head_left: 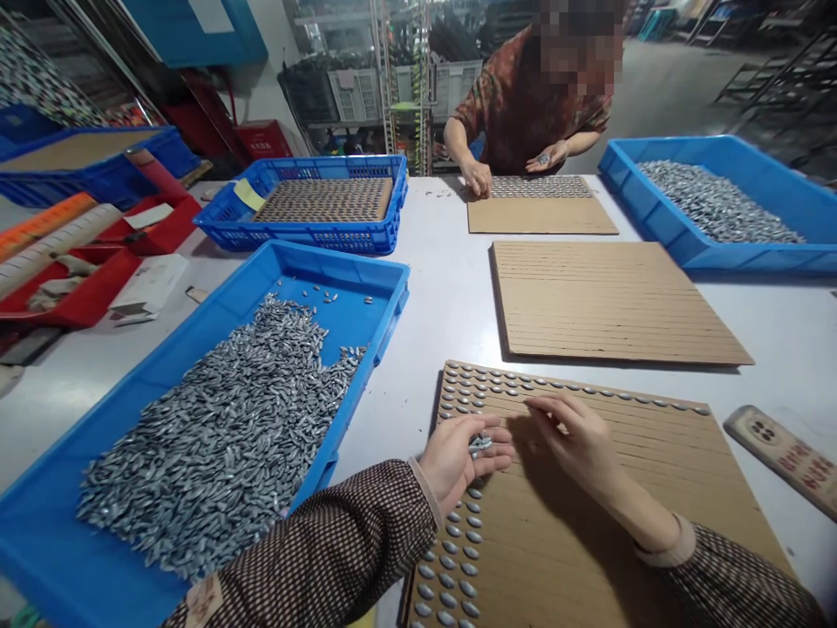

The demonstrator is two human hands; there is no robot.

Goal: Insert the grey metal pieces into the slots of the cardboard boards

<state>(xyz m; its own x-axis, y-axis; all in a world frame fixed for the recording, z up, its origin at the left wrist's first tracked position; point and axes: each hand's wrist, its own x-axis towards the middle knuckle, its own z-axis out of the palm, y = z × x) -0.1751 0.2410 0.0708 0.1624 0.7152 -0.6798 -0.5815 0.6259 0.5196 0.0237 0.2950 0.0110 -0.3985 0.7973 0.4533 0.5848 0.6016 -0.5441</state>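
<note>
Small metal pieces (479, 444) lay cupped in the half-closed left hand (458, 458), while the right hand (579, 440), fingers pinched, was pressing one into the slotted cardboard sheet (654, 488) under it, and the next slot beside it seemed to wait.

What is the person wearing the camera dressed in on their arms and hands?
Both arms wear long sleeves in a dark brown fabric covered with small pale checks. A beige ribbed cuff shows at each wrist. The left hand and right hand are bare: no gloves, and no rings or watch in sight.
</note>
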